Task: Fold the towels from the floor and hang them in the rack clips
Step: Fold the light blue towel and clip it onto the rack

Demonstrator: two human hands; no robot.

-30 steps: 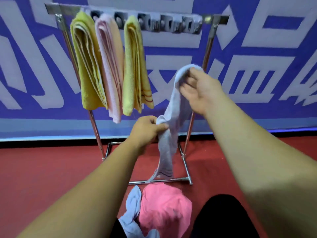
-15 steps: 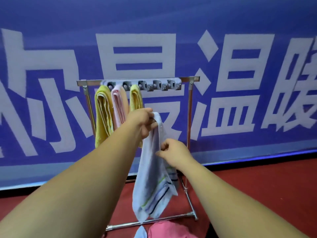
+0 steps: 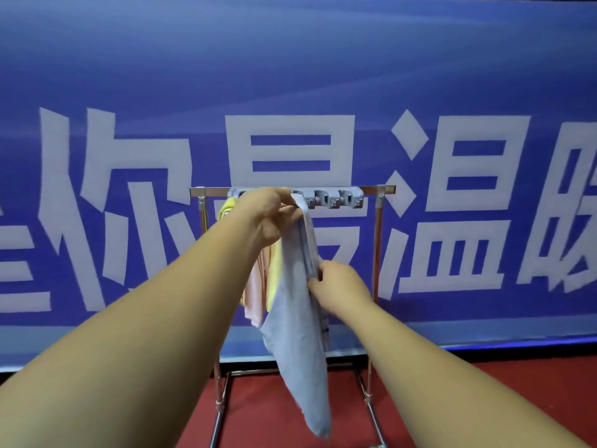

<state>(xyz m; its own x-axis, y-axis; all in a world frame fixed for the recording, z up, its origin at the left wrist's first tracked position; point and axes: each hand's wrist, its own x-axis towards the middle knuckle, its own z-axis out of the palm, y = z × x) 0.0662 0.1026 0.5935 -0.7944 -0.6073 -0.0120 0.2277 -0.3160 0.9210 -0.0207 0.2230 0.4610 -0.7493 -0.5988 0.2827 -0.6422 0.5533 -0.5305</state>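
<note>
Pale-blue folded towel [image 3: 297, 334], top at grey rack clips [image 3: 336, 199]; pink towel [image 3: 253, 295], yellow towel [image 3: 273, 279] just left

One rack [image 3: 378, 253] is seen. Four towels are counted: one blue towel [image 3: 297, 334], one pink towel [image 3: 254, 295] and two yellow towels [image 3: 225, 209] [image 3: 274, 276]. Two hands are shown, a left hand [image 3: 268, 218] and a right hand [image 3: 339, 286]. Two clips [image 3: 347, 198] are plainly made out; any others are hidden. One banner [image 3: 290, 76] is seen.
</note>
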